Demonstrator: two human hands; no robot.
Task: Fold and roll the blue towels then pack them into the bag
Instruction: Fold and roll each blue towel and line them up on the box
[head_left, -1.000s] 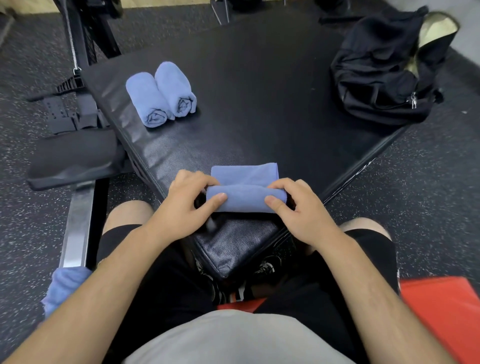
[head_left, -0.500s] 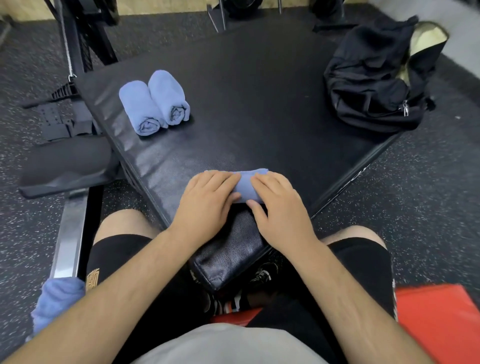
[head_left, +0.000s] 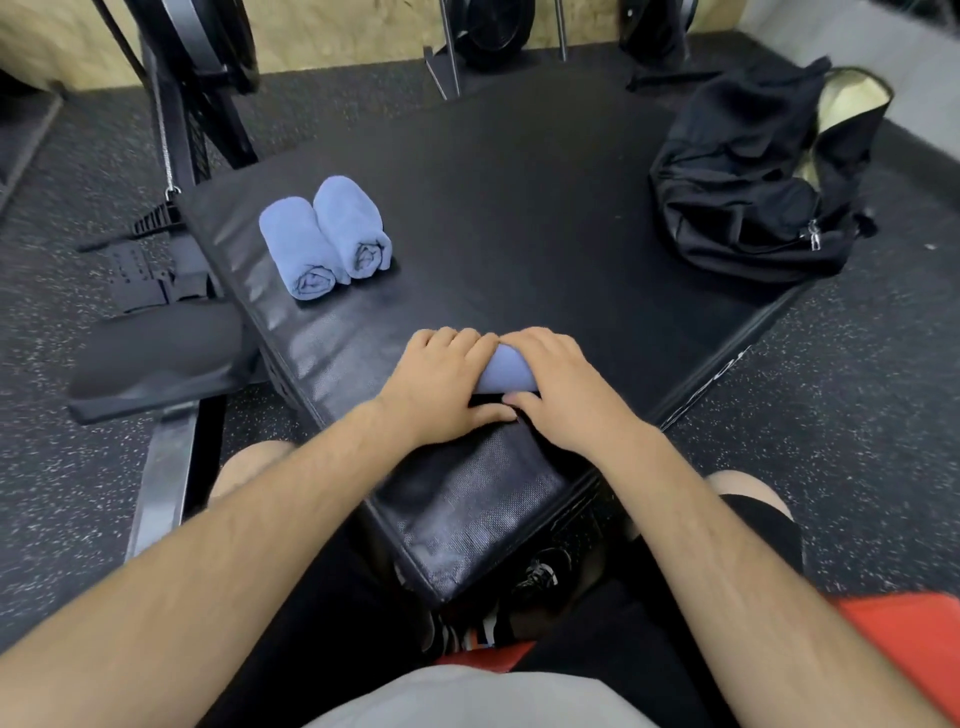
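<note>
A blue towel (head_left: 506, 371) lies rolled near the front of the black padded platform (head_left: 519, 208). My left hand (head_left: 447, 379) and my right hand (head_left: 561, 389) both cover it, fingers curled over the top and thumbs on the near side. Only the middle of the roll shows between them. Two finished blue rolls lie side by side at the platform's left: one (head_left: 298, 244) nearer the edge, the other (head_left: 353, 228) beside it. The black bag (head_left: 748, 197) sits at the far right corner, its mouth showing a pale lining.
A black bench pad (head_left: 156, 358) and a metal machine frame (head_left: 176, 130) stand left of the platform. Weight plates (head_left: 488, 31) lean at the back wall. A red mat (head_left: 909, 634) lies on the speckled floor at the lower right.
The flat part of the towel has been rolled up and away from me. Both hands moved forward over the roll and closer together.
</note>
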